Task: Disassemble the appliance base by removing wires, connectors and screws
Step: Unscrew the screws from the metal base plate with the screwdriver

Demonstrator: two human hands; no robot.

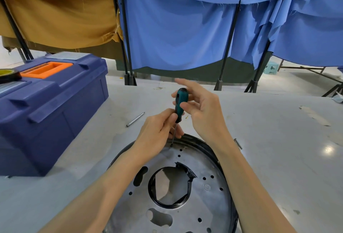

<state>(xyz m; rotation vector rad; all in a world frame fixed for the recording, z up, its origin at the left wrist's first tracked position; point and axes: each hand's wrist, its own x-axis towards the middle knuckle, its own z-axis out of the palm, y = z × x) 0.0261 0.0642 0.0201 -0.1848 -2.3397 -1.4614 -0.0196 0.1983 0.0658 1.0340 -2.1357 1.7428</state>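
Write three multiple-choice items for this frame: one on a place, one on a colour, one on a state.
1. Where does the screwdriver tip rest?
A. At the far rim of the round metal base
B. On the toolbox
C. In the base's centre hole

2. What colour is the toolbox handle?
A. Green
B. Orange
C. White

3. How does the right hand hold the screwdriver?
A. Closed fist
B. Not touching
C. Fingers loosely spread around the handle

Answers: 1 A, the shaft ends at the rim; 2 B, the handle recess is orange; 3 C, the fingers are extended while the left hand pinches the handle's bottom.
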